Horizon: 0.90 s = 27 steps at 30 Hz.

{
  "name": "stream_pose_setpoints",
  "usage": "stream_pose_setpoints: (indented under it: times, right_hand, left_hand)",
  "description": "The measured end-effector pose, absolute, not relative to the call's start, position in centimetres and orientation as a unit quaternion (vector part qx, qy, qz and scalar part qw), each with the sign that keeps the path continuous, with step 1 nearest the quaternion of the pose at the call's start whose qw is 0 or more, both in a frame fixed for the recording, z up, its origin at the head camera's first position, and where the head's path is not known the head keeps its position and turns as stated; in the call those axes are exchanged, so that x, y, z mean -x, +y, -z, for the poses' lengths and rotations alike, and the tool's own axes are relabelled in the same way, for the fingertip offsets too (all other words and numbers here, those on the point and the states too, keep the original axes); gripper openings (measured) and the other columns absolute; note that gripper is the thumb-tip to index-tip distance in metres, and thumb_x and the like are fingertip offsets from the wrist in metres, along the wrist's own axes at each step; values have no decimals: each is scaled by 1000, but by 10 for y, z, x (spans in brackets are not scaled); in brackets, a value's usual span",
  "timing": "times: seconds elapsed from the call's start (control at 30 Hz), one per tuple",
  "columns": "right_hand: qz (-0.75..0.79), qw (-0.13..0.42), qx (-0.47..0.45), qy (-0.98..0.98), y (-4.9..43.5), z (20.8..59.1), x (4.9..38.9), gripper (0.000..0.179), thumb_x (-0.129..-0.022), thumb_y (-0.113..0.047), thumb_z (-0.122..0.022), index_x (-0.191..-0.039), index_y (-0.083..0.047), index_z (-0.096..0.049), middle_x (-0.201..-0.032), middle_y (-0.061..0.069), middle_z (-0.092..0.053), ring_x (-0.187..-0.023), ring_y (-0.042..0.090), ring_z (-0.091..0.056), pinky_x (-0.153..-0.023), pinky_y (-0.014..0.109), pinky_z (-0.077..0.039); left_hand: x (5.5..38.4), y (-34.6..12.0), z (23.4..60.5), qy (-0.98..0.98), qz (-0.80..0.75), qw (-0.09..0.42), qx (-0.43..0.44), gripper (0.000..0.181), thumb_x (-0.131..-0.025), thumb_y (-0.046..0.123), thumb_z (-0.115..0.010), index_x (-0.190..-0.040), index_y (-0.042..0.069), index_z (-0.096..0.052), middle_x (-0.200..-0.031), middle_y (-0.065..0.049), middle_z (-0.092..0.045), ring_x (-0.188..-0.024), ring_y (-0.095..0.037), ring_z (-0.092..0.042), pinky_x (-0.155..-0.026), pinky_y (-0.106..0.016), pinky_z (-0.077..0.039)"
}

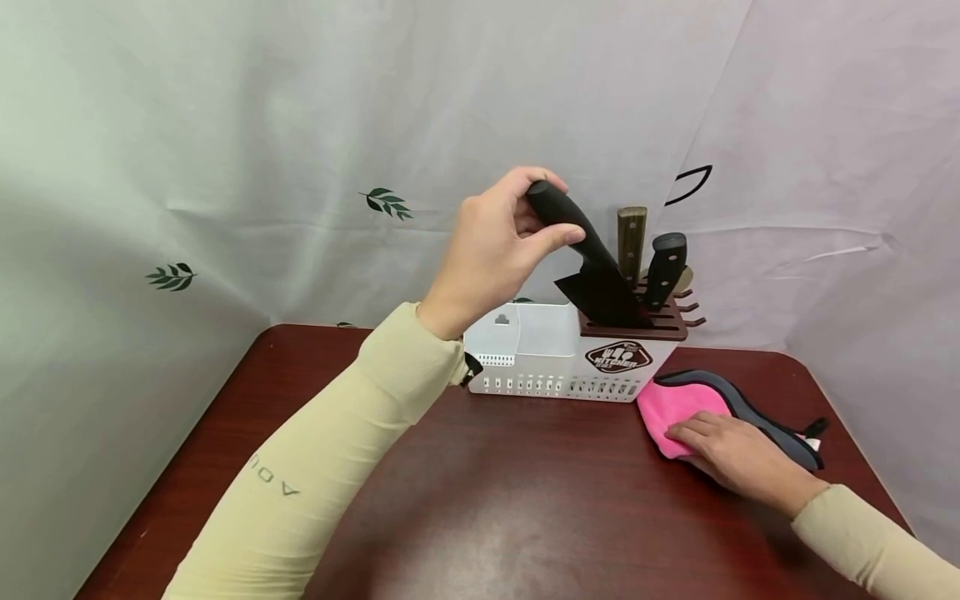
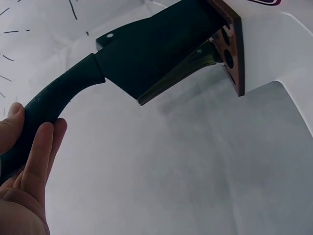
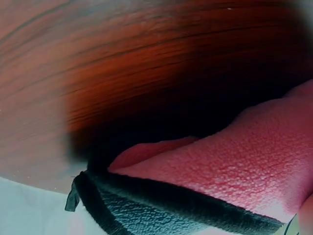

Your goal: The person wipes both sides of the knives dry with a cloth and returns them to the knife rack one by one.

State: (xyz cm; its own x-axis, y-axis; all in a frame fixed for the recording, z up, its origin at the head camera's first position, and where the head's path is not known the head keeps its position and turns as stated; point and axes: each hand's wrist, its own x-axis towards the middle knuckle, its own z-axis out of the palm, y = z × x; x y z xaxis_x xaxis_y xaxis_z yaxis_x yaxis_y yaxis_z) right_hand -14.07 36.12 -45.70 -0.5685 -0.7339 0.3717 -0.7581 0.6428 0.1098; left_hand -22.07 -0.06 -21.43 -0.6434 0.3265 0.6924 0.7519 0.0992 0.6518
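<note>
In the head view my left hand [image 1: 495, 242] grips the black handle of a cleaver [image 1: 603, 292], thumb on one side and fingers on the other. The dark blade points down, its lower end inside a slot of the brown top of a white knife holder [image 1: 555, 379]. The left wrist view shows the cleaver [image 2: 151, 54] tilted, most of its blade outside the slot. On the right, my right hand [image 1: 738, 454] rests with fingers lightly bent on a pink and grey cleaning cloth [image 1: 686, 408] with dark edging, lying folded over on the table.
A wooden-handled knife [image 1: 632, 242] and a black-handled knife [image 1: 665, 271] stand in other slots. Brown hooks [image 1: 693, 322] stick out at the holder's right side. White curtain [image 1: 225, 125] surrounds the dark red table [image 1: 510, 500] behind and at the sides.
</note>
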Motion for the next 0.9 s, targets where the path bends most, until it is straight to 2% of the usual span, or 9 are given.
stream_pose_setpoints:
  times: [0.47, 0.67, 0.73, 0.8, 0.9]
  right_hand:
    - [-34, 173, -409, -896, 358, 460, 136, 69, -104, -52, -20, -104, -11, -76, -104, 3, -69, -96, 22, -64, -74, 42, -57]
    - [-38, 167, -407, -897, 361, 459, 136, 65, -105, -49, -23, -106, -14, -77, -107, 2, -70, -99, 21, -65, -74, 40, -57]
    - [-40, 160, -409, -898, 363, 458, 137, 40, -105, -41, -49, -108, -15, -78, -108, 1, -70, -101, 21, -65, -75, 39, -57]
    - [-42, 153, -411, -897, 364, 457, 138, 21, -93, -28, -73, -109, -15, -78, -110, 1, -70, -102, 21, -65, -75, 38, -57]
    - [-41, 147, -416, -896, 366, 457, 139, 47, -66, -10, -90, -111, -16, -78, -112, 0, -70, -104, 21, -64, -77, 35, -56]
  left_hand:
    - [232, 21, 227, -755, 535, 148, 350, 39, -82, 10, -83, -113, -1, -62, -95, -9, -72, -79, -11, -70, -79, -20, -54]
    - [235, 25, 234, -767, 523, 143, 343, 40, -83, 12, -82, -115, 1, -61, -96, -8, -72, -79, -9, -70, -78, -19, -53]
    - [235, 27, 235, -768, 525, 141, 340, 40, -84, 13, -82, -116, 1, -61, -96, -8, -72, -79, -9, -70, -78, -18, -53]
    - [235, 30, 236, -771, 522, 139, 337, 40, -84, 14, -82, -117, 2, -61, -96, -8, -72, -80, -8, -70, -78, -18, -53]
    - [234, 35, 238, -781, 507, 136, 339, 40, -86, 16, -81, -117, 4, -61, -96, -6, -73, -80, -7, -69, -76, -17, -53]
